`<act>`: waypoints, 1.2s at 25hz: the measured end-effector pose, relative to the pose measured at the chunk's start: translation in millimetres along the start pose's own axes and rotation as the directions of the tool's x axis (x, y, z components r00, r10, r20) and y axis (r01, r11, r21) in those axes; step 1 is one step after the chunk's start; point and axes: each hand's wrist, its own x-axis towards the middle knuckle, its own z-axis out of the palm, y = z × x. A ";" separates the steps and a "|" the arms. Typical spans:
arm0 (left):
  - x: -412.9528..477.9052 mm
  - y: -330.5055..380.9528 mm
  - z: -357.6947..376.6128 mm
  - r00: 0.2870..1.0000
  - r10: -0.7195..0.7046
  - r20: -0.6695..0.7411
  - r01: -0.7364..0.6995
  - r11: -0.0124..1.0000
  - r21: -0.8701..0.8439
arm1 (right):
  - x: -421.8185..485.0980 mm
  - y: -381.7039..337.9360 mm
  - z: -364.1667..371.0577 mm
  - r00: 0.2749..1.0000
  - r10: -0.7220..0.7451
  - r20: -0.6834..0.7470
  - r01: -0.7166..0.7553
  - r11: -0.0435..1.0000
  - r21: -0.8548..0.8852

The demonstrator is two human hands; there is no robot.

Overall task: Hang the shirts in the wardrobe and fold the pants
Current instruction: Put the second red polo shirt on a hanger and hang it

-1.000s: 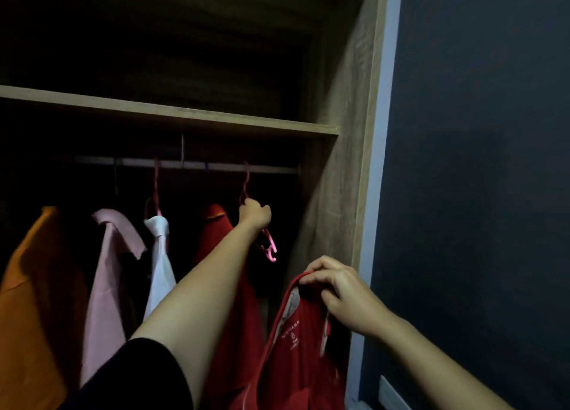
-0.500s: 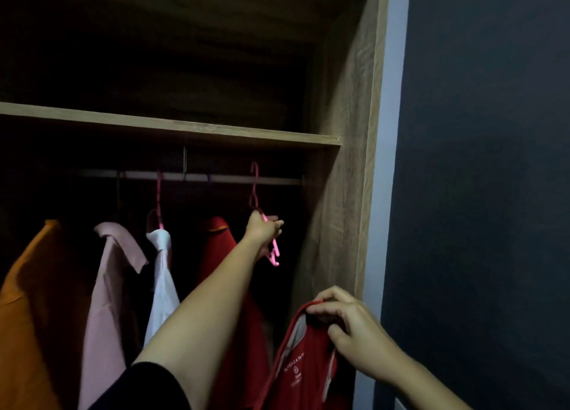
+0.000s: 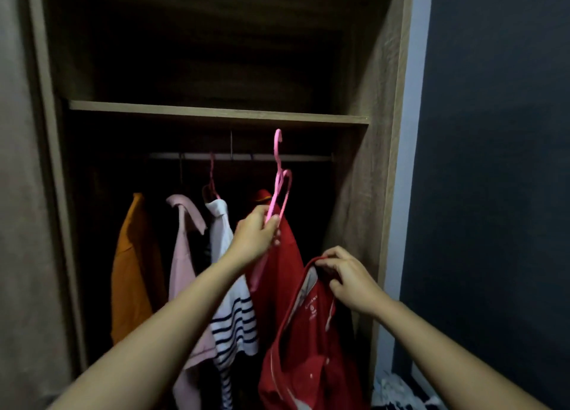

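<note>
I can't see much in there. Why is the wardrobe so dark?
Head view: light is dim, so the back of the wardrobe lies in deep shadow; the pink hanger in the left hand and the red shirt in the right hand catch light.

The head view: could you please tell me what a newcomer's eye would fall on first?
The bright pink hanger stands out against the dark wardrobe, held up at centre by the left hand, its hook near the rail. Lower right, the right hand pinches the collar of a red shirt. An orange shirt hangs inside at left.
</note>
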 end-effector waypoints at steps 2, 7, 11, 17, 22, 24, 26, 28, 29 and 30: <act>-28.2 -4.0 -45.9 1.000 -0.013 -0.009 0.014 0.996 0.086 | 4.3 -8.3 -0.4 0.999 0.044 -0.014 -0.044 0.999 -0.024; -121.4 -33.6 -164.5 0.995 -0.045 -0.092 0.069 0.960 0.271 | 9.7 -21.4 2.6 0.979 0.198 0.056 -0.193 0.978 -0.079; -178.8 -63.6 -232.3 0.995 -0.091 -0.048 0.098 0.978 0.182 | 8.9 -41.9 10.8 0.963 0.241 0.123 -0.227 0.966 -0.121; -199.3 -69.1 -228.9 0.993 0.115 0.033 -0.119 0.936 0.332 | 9.8 -138.6 23.8 0.978 0.025 0.206 0.015 0.981 -0.191; -202.3 -80.3 -183.5 0.953 0.293 -0.075 -0.258 0.916 0.307 | 10.6 -215.6 15.5 0.941 -0.258 0.219 0.293 0.944 -0.149; -200.8 -84.6 -187.6 0.941 0.281 -0.189 -0.234 0.943 0.237 | 13.5 -214.8 -5.1 0.925 -0.367 0.098 0.380 0.892 -0.245; -191.4 -80.8 -195.8 0.925 0.277 -0.259 -0.233 0.954 0.187 | 19.0 -202.1 -22.7 0.914 -0.402 0.055 0.382 0.805 -0.455; -182.7 -69.9 -197.8 0.895 0.319 -0.312 -0.239 0.933 0.269 | 21.3 -190.0 -27.4 0.927 -0.374 0.038 0.335 0.776 -0.534; -182.0 -68.5 -193.2 0.866 0.338 -0.367 -0.212 0.915 0.343 | 21.5 -186.8 -26.4 0.928 -0.371 0.018 0.324 0.785 -0.529; -185.8 -64.1 -184.6 0.832 0.341 -0.437 -0.182 0.913 0.366 | 21.0 -185.2 -24.7 0.930 -0.367 -0.003 0.313 0.796 -0.518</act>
